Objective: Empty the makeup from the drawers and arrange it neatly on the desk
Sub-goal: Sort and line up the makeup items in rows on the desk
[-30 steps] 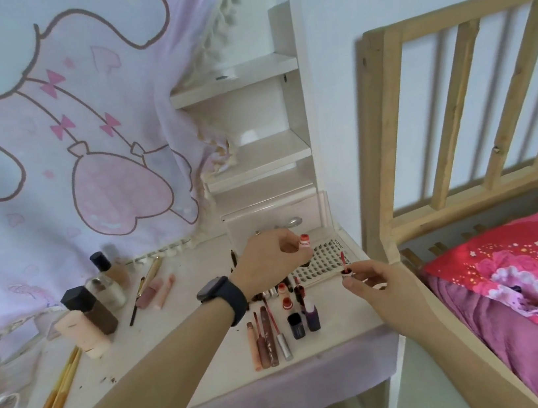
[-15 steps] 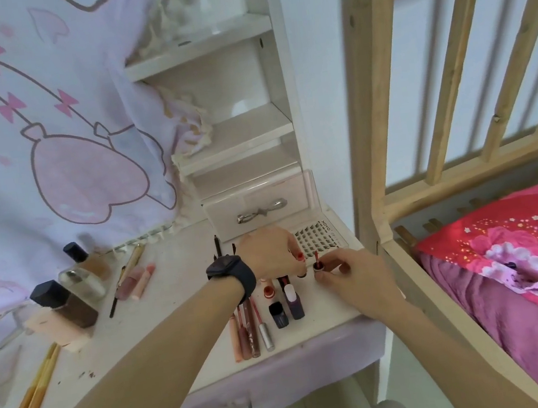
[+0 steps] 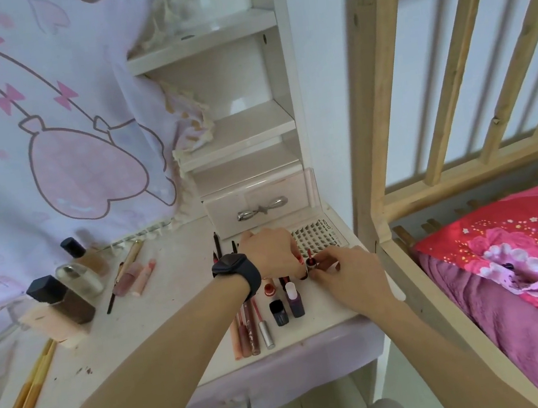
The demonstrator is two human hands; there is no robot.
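**Editor:** Where are the hands?

**Photographer:** Both meet low over the right end of the bench (image 3: 171, 307), just in front of the lash tray (image 3: 317, 235). The right hand (image 3: 347, 276) pinches a small lip tint tube (image 3: 310, 264), its red wand tip pointing up.

**Editor:** And the left?

**Photographer:** The left hand (image 3: 269, 255), a dark watch (image 3: 235, 270) on its wrist, curls its fingers round a red cap (image 3: 299, 260) just beside that tube.

**Editor:** The rest of the makeup?

**Photographer:** Lip glosses (image 3: 248, 326) lie in a row near the front edge, with two small dark bottles (image 3: 278, 312) beside them. Foundation bottles (image 3: 63, 300) and brushes (image 3: 28, 393) sit at the left. A small drawer (image 3: 261, 205) stands behind the tray.
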